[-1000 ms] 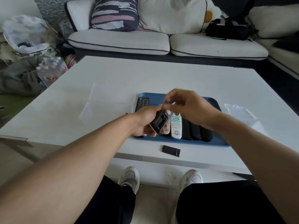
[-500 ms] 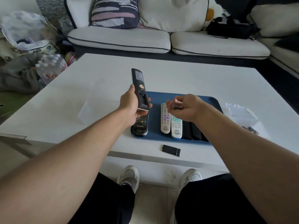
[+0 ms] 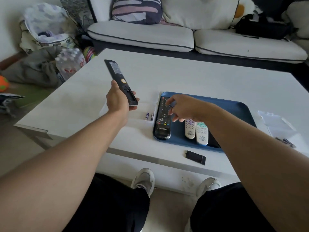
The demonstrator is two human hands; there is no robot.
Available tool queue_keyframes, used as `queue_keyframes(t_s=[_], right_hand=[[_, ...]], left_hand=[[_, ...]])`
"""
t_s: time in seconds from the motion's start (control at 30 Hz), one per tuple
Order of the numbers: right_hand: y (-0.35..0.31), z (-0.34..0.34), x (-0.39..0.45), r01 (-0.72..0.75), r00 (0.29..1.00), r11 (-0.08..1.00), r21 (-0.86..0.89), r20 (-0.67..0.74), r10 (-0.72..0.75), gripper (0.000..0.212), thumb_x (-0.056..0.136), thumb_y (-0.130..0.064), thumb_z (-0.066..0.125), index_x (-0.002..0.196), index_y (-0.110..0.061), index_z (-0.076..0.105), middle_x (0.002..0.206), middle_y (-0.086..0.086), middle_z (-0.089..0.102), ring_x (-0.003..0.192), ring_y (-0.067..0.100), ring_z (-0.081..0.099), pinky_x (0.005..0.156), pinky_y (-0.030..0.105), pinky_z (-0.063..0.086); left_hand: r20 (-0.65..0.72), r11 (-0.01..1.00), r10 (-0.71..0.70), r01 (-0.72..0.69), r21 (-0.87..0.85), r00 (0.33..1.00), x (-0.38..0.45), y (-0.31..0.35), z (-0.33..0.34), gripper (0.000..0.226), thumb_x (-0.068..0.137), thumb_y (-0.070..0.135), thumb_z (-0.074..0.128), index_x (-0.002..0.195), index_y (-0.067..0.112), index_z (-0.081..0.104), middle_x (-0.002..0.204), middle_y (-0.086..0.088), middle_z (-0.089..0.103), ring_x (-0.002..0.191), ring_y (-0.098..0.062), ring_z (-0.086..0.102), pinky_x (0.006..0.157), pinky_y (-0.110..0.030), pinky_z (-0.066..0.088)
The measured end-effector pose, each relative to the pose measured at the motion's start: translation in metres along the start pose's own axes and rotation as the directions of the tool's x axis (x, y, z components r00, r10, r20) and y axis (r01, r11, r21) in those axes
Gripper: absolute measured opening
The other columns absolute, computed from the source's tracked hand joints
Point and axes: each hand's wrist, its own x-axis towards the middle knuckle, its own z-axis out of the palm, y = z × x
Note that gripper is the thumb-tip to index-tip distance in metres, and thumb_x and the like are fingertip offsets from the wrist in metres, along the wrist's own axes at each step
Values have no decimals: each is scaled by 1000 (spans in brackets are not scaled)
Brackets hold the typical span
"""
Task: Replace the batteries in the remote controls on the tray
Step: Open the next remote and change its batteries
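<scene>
A person's left hand (image 3: 117, 102) grips a black remote (image 3: 120, 82), back up, left of centre frame; the right hand (image 3: 181, 108) pinches something small and dark over the blue tray (image 3: 234, 113) holding other remotes (image 3: 202, 133).

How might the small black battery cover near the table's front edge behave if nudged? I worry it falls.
The small black battery cover lies flat, so it probably slides rather than rolls. It looks thin and light, and sits near the white table's edge, so a nudge could drop it.
</scene>
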Motion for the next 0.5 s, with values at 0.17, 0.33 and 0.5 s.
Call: queue_keyframes(t_s=[0.17,0.33,0.5], right_hand=[[-29,15,23,123,992,990,-72,-10,-124,22,97,-1,56,116,-10,63,97,3,72,58,12,62,51,22,45],[-56,36,45,273,956,827,-492,45,-288,15,95,-18,67,110,-17,70,100,-5,65,82,14,56,58,17,38],[-73,60,68,289,942,577,-764,121,-312,21,86,-4,62,95,-20,73,91,-2,72,85,20,63,56,24,34]], left_hand=[[-44,1000,-7,7,-9,999,12,-2,-15,46,109,48,24,115,20,60,78,-3,72,49,-16,68,38,-21,46],[-35,1000,-10,9,-16,999,15,-6,-20,45,108,48,25,111,21,60,79,-5,72,50,-18,68,39,-21,46],[-42,999,-20,19,-32,999,19,-9,-26,44,108,48,26,95,24,59,78,-6,72,51,-21,67,41,-23,50]])
